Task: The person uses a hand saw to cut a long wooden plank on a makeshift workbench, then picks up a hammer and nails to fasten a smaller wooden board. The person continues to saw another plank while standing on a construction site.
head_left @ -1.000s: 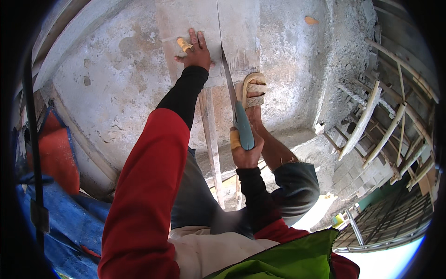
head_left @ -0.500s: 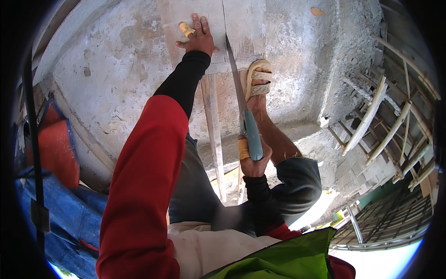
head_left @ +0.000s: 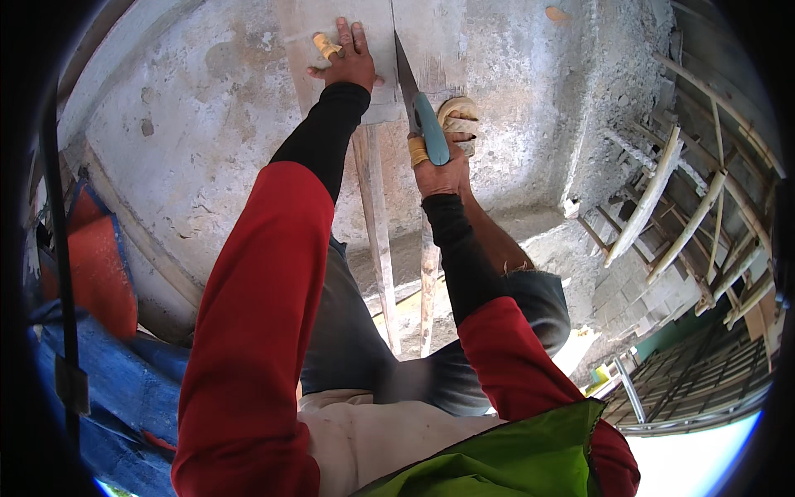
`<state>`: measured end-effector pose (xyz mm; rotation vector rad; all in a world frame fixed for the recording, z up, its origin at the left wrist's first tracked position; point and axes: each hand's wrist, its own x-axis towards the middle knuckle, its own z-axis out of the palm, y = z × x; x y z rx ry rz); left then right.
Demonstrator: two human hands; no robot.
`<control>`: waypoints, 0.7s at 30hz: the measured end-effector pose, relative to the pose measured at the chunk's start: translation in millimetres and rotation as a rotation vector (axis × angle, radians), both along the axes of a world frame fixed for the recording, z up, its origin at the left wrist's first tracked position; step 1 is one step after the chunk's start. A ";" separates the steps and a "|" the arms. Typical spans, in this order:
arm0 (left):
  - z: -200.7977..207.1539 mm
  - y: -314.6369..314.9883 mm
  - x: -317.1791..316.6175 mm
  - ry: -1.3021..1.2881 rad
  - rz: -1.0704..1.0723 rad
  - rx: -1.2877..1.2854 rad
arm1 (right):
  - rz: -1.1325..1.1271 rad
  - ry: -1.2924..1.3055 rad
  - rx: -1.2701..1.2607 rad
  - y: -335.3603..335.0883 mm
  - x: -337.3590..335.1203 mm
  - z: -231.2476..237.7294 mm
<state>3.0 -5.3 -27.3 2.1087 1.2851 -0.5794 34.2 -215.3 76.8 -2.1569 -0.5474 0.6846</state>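
My left hand [head_left: 351, 63] lies with fingers spread on a pale flat board [head_left: 443, 41], left of a thin dark cut line; one finger has tan tape around it. A handsaw [head_left: 431, 128] with a grey-blue handle is gripped in my right hand [head_left: 440, 172], which also has tan wrapping on a finger. Its blade points away from me and meets the board at the cut line; how deep it sits I cannot tell. Just right of the saw, my foot in a beige sandal [head_left: 457, 108] rests at the board's near edge.
Two narrow wooden strips [head_left: 377, 224] run from beneath the board toward me. Rough concrete [head_left: 224, 124] surrounds it. Wooden poles [head_left: 650, 199] are stacked at the right. Blue tarp [head_left: 108, 389] and an orange-red sheet [head_left: 103, 273] lie at the left.
My right hand has pushed the saw forward, away from me, so the handle is now close to the board's near edge. My left hand keeps its place on the board.
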 end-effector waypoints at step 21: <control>5.7 0.3 -3.9 -0.017 -0.084 0.091 | -0.042 0.079 -0.193 -0.4 -17.6 157.0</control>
